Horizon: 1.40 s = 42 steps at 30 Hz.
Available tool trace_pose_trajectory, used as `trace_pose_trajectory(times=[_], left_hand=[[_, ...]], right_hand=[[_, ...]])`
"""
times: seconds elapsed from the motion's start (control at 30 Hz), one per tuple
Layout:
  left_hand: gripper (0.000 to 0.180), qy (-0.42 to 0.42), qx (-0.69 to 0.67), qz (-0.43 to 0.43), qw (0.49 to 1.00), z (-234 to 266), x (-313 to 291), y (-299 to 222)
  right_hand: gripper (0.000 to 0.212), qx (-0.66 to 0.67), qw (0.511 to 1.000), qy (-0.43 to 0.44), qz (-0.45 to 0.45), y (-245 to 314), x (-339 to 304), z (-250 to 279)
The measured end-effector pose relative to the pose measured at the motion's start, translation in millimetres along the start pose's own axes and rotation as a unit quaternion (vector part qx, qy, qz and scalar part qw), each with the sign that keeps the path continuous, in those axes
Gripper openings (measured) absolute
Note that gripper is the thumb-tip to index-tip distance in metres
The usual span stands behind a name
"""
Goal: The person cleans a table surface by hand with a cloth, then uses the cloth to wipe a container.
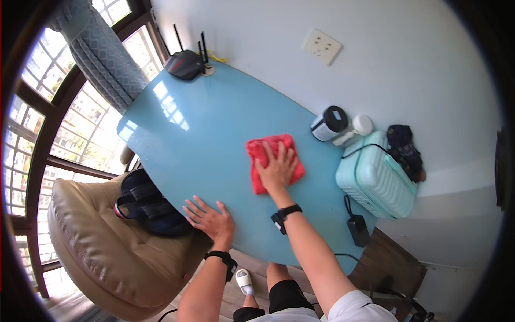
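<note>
A folded red cloth [258, 181] lies on the light-blue tabletop [204, 134], right of the middle. My right hand [279, 166] rests flat on top of it with the fingers spread, pressing rather than gripping. At the table's near left edge is my left hand [212, 219], palm down with fingers apart, holding nothing. A black band with a small box is strapped round each wrist. The part of the cloth under my right palm is hidden.
Along the right stand a black-lidded canister [330, 123], a white bottle-like item [362, 125], a mint case [375, 174] and a black power adapter [358, 229]. A black router [185, 65] sits at the far corner. On the left, a beige armchair [107, 241] holds a dark bag [153, 206].
</note>
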<state>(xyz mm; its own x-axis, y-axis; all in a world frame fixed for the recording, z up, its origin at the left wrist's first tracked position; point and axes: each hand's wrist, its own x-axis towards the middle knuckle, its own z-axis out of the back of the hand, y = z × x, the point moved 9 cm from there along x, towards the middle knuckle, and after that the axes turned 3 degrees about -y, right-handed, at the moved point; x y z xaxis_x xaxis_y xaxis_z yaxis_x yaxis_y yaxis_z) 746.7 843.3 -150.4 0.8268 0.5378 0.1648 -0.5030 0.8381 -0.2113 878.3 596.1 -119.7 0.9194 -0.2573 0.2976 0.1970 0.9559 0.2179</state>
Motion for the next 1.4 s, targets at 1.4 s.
trace_pose_trajectory(times=[1.4], left_hand=[[0.083, 0.054, -0.057, 0.033, 0.996, 8.9, 0.1, -2.3]], right_hand=[[0.069, 0.014, 0.955, 0.070, 0.289, -5.0, 161.1, -47.9]])
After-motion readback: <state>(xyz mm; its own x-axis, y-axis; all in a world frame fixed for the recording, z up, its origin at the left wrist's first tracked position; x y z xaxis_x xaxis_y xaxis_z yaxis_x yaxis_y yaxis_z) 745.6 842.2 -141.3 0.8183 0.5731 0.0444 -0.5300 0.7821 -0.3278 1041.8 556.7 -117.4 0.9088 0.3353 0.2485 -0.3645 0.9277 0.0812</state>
